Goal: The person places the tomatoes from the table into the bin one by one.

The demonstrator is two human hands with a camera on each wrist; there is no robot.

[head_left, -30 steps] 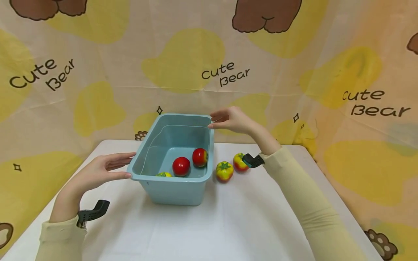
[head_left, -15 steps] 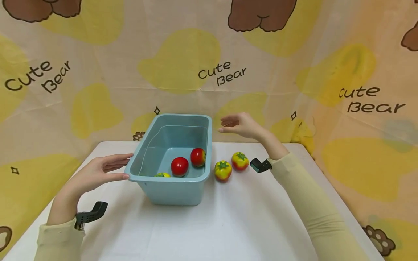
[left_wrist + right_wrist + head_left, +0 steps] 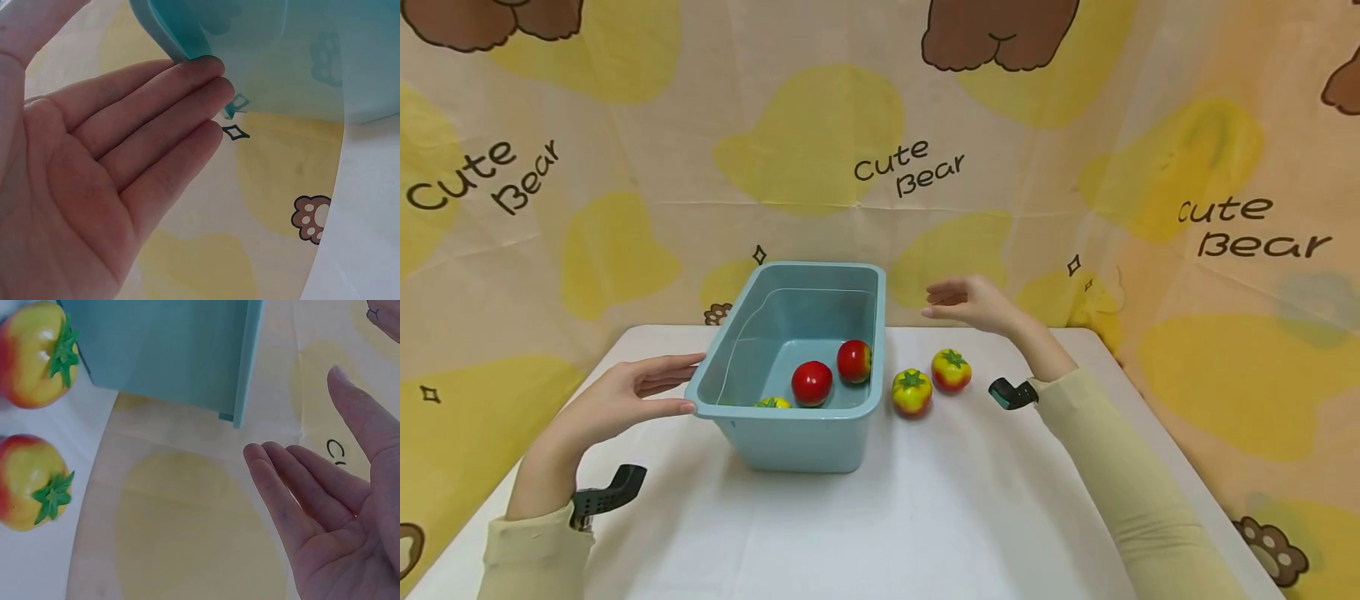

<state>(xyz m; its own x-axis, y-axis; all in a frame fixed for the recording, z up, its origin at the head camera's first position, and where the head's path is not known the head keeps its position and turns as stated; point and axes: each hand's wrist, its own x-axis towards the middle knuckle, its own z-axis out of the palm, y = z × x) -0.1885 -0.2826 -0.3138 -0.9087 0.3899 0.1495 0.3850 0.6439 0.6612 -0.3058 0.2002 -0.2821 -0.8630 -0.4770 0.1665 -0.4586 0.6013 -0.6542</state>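
A blue-grey plastic bin (image 3: 797, 443) stands on the table. Inside are two red tomatoes, one at the middle (image 3: 812, 383) and one by the right wall (image 3: 854, 362), plus a yellowish tomato (image 3: 773, 402) mostly hidden behind the front rim. My left hand (image 3: 613, 402) rests its straight fingers and thumb at the bin's left rim; the left wrist view shows the fingertips (image 3: 212, 65) right at that edge. Right of the bin, my right hand (image 3: 973, 302) hovers with relaxed fingers and holds nothing. Below it lie two yellow-red tomatoes, a nearer one (image 3: 912, 393) and a farther one (image 3: 951, 371).
A white cloth covers the table (image 3: 820, 533). Behind it hangs a patterned fabric backdrop (image 3: 805, 142) with yellow patches and bear prints, close past the table's back edge. Each wrist carries a black strap mount, such as the left one (image 3: 610, 492).
My right hand has left the bin's right rim and moved right and slightly down. My left hand stays at the left rim; bin and tomatoes keep their places.
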